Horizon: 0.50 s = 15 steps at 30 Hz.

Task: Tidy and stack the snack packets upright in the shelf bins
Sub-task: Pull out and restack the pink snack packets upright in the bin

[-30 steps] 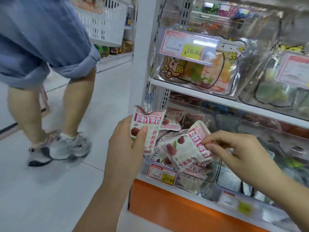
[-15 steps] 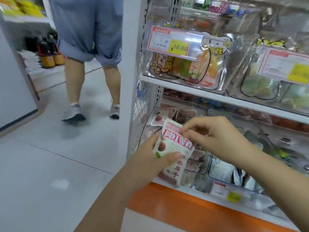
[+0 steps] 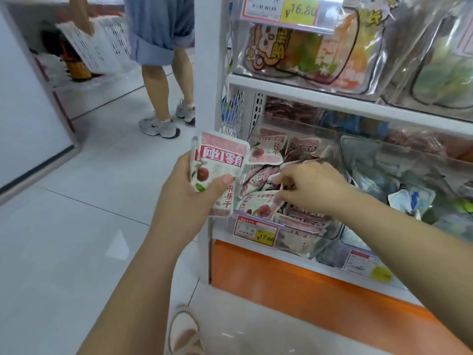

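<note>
a small upright stack of snack packets (image 3: 221, 165) is held in the left grip (image 3: 189, 198), with the thumb curled across the front, just outside the clear bin (image 3: 332, 231). inside the bin, a loose heap of packets (image 3: 263, 175) is seen, mostly lying flat or tilted. the right grip (image 3: 312, 188) is lowered into that heap, its fingertips pinched on the edge of one packet (image 3: 274, 178). the task is judged to be at an early stage: a few packets are gathered, and most of the heap is left to be straightened and stood upright.
</note>
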Each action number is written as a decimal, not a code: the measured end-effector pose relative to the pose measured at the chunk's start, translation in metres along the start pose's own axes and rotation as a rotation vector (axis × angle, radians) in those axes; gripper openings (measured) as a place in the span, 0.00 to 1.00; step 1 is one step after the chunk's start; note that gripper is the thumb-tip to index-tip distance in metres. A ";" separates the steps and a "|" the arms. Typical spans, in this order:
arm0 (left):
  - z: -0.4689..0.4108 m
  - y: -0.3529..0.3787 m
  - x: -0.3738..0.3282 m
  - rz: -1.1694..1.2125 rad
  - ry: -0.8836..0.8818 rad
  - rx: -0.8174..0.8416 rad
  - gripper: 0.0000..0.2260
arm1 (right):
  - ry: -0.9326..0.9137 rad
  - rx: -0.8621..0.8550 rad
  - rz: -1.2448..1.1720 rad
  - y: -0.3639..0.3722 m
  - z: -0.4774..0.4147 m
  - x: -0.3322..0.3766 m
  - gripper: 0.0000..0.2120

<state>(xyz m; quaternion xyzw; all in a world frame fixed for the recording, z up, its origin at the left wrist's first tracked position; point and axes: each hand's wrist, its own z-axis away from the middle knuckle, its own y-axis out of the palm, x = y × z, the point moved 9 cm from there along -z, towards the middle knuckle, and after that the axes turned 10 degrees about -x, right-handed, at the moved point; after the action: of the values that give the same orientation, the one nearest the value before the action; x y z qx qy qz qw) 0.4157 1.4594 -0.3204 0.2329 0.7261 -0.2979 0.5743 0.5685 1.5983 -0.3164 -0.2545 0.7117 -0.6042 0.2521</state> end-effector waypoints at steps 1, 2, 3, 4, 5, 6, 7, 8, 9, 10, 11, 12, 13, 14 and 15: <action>-0.001 0.001 0.000 -0.005 0.005 -0.002 0.15 | 0.025 0.050 0.029 0.006 -0.005 -0.002 0.17; -0.002 0.002 0.000 -0.004 0.007 -0.002 0.15 | 0.056 0.108 0.016 0.015 -0.008 -0.003 0.18; -0.002 0.002 0.001 -0.007 0.005 0.000 0.14 | 0.086 0.156 -0.018 0.024 -0.010 -0.005 0.18; -0.002 0.003 0.002 -0.011 0.005 0.004 0.14 | 0.107 0.177 -0.068 0.030 -0.012 -0.005 0.18; -0.003 0.004 0.003 -0.020 0.007 0.009 0.15 | 0.129 0.171 -0.135 0.034 -0.014 -0.006 0.16; -0.003 0.005 0.004 -0.026 0.010 0.014 0.15 | 0.153 0.146 -0.229 0.036 -0.015 -0.007 0.14; -0.003 0.006 0.004 -0.029 0.012 0.018 0.15 | 0.171 0.118 -0.340 0.035 -0.015 -0.006 0.11; -0.003 0.006 0.004 -0.027 0.016 0.022 0.15 | 0.179 0.094 -0.442 0.034 -0.014 -0.004 0.08; -0.002 0.006 0.004 -0.025 0.020 0.024 0.15 | 0.183 0.069 -0.517 0.031 -0.013 -0.003 0.06; -0.002 0.007 0.003 -0.025 0.025 0.025 0.15 | 0.188 0.036 -0.579 0.027 -0.011 -0.003 0.05; -0.002 0.007 0.003 -0.027 0.027 0.024 0.15 | 0.193 -0.005 -0.640 0.022 -0.008 -0.004 0.05; -0.002 0.008 0.003 -0.027 0.027 0.025 0.16 | 0.203 -0.054 -0.705 0.015 -0.005 -0.006 0.06; -0.001 0.009 0.004 -0.027 0.023 0.026 0.16 | 0.229 -0.110 -0.775 0.008 0.001 -0.011 0.08; -0.001 0.011 0.004 -0.030 0.023 0.028 0.16 | 0.268 -0.176 -0.850 0.000 0.007 -0.018 0.10; 0.000 0.012 0.003 -0.038 0.025 0.031 0.16 | 0.309 -0.250 -0.923 -0.009 0.014 -0.027 0.11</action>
<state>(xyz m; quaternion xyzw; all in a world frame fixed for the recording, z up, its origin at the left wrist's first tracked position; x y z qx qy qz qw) 0.4231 1.4679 -0.3255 0.2319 0.7328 -0.3170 0.5557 0.5988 1.6045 -0.3084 -0.4785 0.6210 -0.5934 -0.1824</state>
